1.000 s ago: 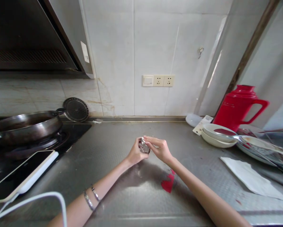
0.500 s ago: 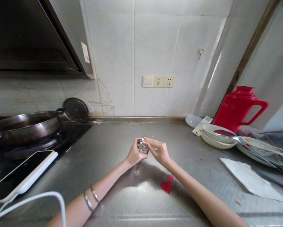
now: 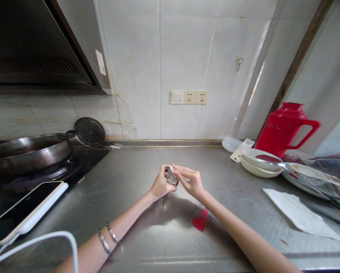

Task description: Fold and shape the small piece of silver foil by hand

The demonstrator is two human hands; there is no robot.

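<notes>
My left hand (image 3: pixel 159 183) is wrapped round the side of a small, round, silvery-grey object (image 3: pixel 171 177) with a shiny, patterned face; it may be glass or metal, and its kind cannot be made out. From the other side my right hand (image 3: pixel 190 181) meets it, fingers pinched together over its upper right edge. Something small and whitish shows at those right fingertips, too small to name. Both hands are held over the metal counter (image 3: pixel 130 159). Below them, near the right forearm, lies a red heart-shaped piece (image 3: pixel 199 221).
Left are a pan (image 3: pixel 39 153) on the stove, a round dark lid (image 3: pixel 89 132) against the wall, and a phone (image 3: pixel 24 212) with a white cable (image 3: pixel 44 236). Right stand a red thermos (image 3: pixel 282 129), stacked bowls (image 3: pixel 260 170), and a white paper sheet (image 3: pixel 300 214).
My right fingers have shifted slightly over the round object, and its face appears turned a little. Both hands stay in nearly the same place. The whole view has shifted slightly.
</notes>
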